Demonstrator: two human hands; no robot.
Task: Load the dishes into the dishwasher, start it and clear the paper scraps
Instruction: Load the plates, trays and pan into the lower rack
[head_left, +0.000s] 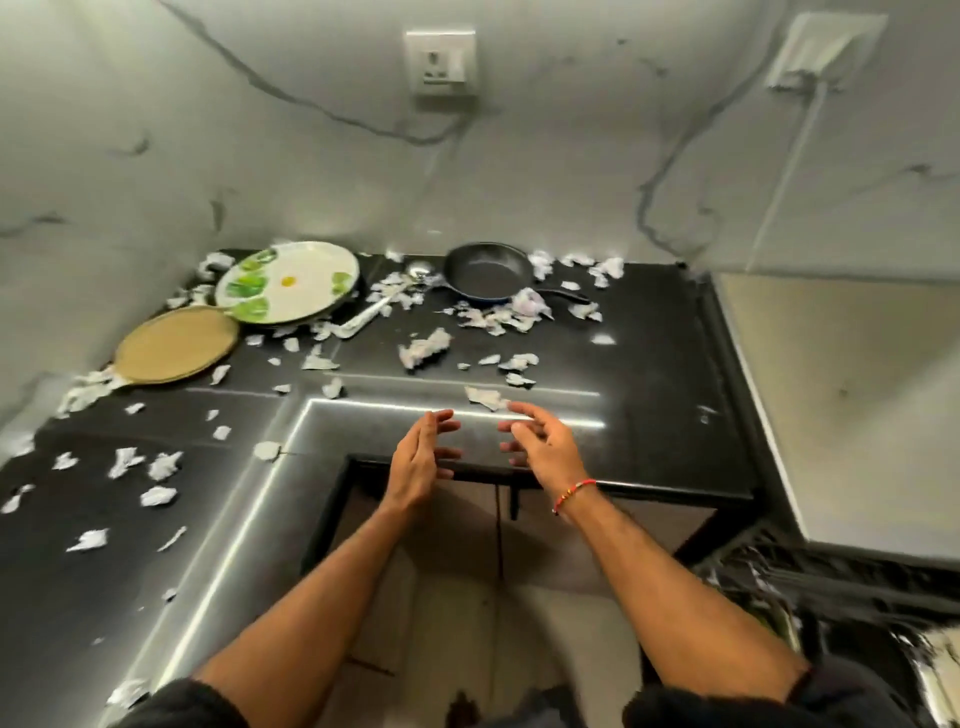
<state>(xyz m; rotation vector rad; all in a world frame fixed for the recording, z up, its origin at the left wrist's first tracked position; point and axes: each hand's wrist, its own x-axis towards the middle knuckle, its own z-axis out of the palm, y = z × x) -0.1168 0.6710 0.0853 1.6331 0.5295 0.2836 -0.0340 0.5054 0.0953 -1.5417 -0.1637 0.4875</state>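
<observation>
Hovering empty, fingers relaxed: left grip (422, 457), right grip (540, 447); 2 plates (288, 283), 1 pan (488, 273).

Home kitchen. Evidence: black L-shaped countertop (649, 364) against marble-look wall, wall socket (441, 62) at 12 o'clock, frying pan (491, 273) at 12, floral plate (288, 283) and ladle (384, 301) at 11, cabinet doors (519, 530) under the counter.

Plates (287, 283), pan (488, 272), scattered paper scraps (425, 347) on counter (649, 364).
</observation>
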